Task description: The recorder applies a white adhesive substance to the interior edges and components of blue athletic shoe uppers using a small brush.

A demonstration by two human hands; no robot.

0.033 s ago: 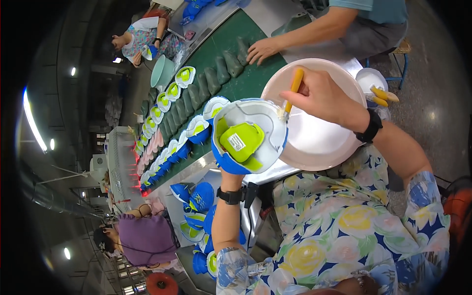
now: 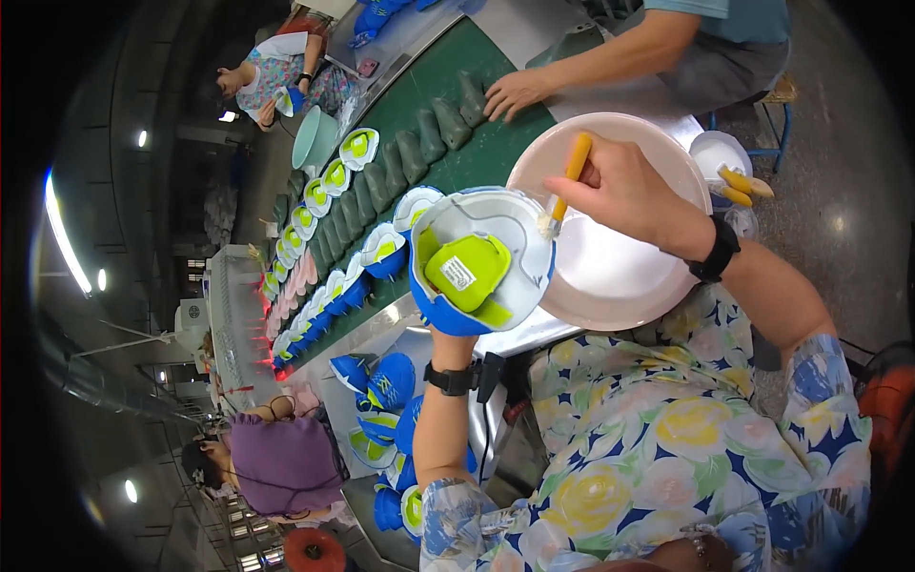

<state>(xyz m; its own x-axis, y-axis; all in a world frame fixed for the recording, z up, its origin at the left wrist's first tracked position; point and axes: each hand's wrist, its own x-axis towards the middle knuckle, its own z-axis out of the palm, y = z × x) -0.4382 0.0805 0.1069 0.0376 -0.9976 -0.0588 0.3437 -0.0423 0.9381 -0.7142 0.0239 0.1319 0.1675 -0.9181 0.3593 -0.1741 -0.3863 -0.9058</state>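
My left hand [image 2: 450,345], mostly hidden, holds up a blue shoe upper [image 2: 522,291] from underneath. Its white, flared inner margin faces me, around a lime-green heel area bearing a white label. Between the fingers and thumb of my right hand [image 2: 629,186] is a small brush [image 2: 576,167] with a yellow handle. The pale bristles touch the upper's right rim. Below my right hand stands a wide pale-pink basin [image 2: 610,281] with a shiny white inside; the upper overlaps its left edge.
A green-topped conveyor [image 2: 477,153] carries rows of blue uppers [image 2: 385,250] and dark grey-green shoe lasts [image 2: 395,181]. More blue uppers [image 2: 389,381] are piled beside my left forearm. A co-worker's hand [image 2: 515,92] rests near the lasts. A white tub [image 2: 720,153] with yellow-handled brushes stands right.
The brush and my right hand have shifted very slightly at the upper's rim. The upper has turned a little. The co-worker's hand has moved slightly to the right.
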